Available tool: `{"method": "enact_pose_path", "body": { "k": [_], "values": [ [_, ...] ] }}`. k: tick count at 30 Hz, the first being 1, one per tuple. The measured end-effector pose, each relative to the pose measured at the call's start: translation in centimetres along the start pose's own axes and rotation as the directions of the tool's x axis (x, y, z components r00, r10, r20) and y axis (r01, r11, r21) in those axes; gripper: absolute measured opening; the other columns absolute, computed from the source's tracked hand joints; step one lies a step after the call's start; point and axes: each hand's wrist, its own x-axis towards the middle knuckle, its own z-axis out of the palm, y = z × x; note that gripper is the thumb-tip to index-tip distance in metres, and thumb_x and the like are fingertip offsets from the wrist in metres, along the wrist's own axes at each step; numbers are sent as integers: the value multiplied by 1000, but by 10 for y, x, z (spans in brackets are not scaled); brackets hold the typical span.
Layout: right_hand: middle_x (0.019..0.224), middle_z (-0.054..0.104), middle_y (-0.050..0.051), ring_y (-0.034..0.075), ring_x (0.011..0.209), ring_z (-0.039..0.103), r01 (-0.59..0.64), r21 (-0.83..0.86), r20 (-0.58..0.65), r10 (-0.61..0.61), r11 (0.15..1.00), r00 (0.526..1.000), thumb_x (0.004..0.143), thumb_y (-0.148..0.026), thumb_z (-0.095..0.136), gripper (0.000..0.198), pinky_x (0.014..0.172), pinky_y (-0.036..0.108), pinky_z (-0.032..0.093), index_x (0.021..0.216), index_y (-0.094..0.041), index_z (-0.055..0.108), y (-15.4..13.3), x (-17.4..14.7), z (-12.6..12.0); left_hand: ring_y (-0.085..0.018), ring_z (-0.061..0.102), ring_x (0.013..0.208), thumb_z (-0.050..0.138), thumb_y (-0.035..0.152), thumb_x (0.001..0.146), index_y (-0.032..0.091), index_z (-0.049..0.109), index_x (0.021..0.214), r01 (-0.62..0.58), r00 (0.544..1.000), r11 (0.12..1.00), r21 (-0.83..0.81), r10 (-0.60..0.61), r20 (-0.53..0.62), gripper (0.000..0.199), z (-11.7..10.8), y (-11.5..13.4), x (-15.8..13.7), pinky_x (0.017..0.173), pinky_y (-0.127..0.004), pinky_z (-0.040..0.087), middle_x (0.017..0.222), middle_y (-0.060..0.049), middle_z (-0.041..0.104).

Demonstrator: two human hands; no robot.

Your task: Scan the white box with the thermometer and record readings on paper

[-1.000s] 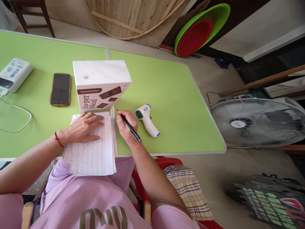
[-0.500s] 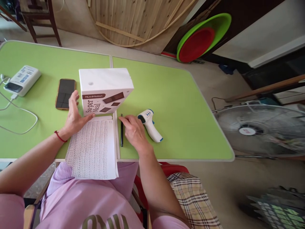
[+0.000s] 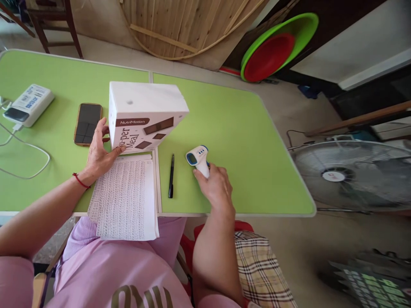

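My left hand (image 3: 100, 152) is at the lower left corner of a white NutriMotion box (image 3: 149, 100), thumb against the printed front and fingers along its left side. The box stands on the table behind handwritten sheets of paper (image 3: 126, 201). My right hand (image 3: 217, 186) is wrapped around the handle of a white and blue infrared thermometer (image 3: 196, 156), its small screen facing me. Between the papers and that hand lies a black pen (image 3: 171, 176).
The green table (image 3: 257, 171) holds a phone (image 3: 87, 124) and a white power bank (image 3: 30, 105) with a cable (image 3: 41, 149) at left. A fan (image 3: 334, 175) stands to the right of the table. Green and red basins (image 3: 269, 57) lean at the back.
My right hand has left the pen and moved right onto the thermometer's handle. The pen has shifted right. My left hand has closed on the box corner, and the box sits slightly farther right.
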Motion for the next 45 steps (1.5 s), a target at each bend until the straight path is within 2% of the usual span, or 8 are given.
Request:
{"method": "enact_pose_path", "body": {
  "k": [5,8,11,16,24,27,35,45],
  "values": [
    [93,69,12,27,81,61,-61,440,-118,125,896,985,76,-49,61,47,71,41,50,109,-17,67,-32,-10,-9,-34,64,119,68,68,88,24,28,154,4,1000,983,-183,1,29,89,-1,18,-2,92,-49,61,134,-17,59],
    [80,63,4,20,69,58,121,804,-244,138,582,960,77,-50,60,38,65,36,51,102,-21,63,-64,-37,-19,-31,69,111,68,69,88,20,38,148,55,995,976,-210,-35,97,83,0,23,-4,87,-47,63,125,-16,66],
    [73,60,0,17,63,57,92,959,-75,-73,267,995,79,-44,62,36,60,33,51,109,-23,63,-94,-71,-20,-31,70,107,69,69,87,19,45,144,102,988,984,-148,-83,133,80,0,22,-4,84,-46,63,119,-15,70],
    [73,61,-1,15,60,53,-76,997,82,-274,33,958,79,-48,71,43,55,31,48,114,-24,64,-119,-101,-7,-29,70,102,66,67,90,19,52,137,106,978,990,-96,-86,192,68,-3,21,0,78,-42,63,116,-13,72],
    [66,54,-4,11,58,44,-238,967,255,-357,91,899,71,-49,78,33,54,28,41,84,-22,64,-134,-94,-3,-30,67,104,64,70,88,19,64,115,75,979,995,-60,-62,196,58,-6,27,5,79,-42,60,127,-14,67],
    [68,56,-3,11,59,46,-276,958,286,-319,79,904,69,-52,77,34,57,29,42,79,-22,62,-136,-90,8,-30,67,104,64,69,88,19,65,111,47,978,997,-68,-32,206,55,-6,27,6,83,-42,59,122,-12,68],
    [66,57,-3,11,57,46,-342,939,342,-176,32,923,63,-51,77,35,55,28,38,75,-22,63,-140,-96,25,-27,65,90,66,68,87,19,65,117,32,977,999,-34,-24,211,58,-8,27,8,66,-36,57,111,-13,68],
    [64,60,-2,12,58,50,-301,950,310,-160,79,937,66,-47,75,28,58,30,43,71,-22,66,-141,-98,25,-27,66,91,67,66,87,20,65,122,-4,972,999,-49,15,233,57,-10,24,9,62,-34,57,113,-12,68]
  ]
}}
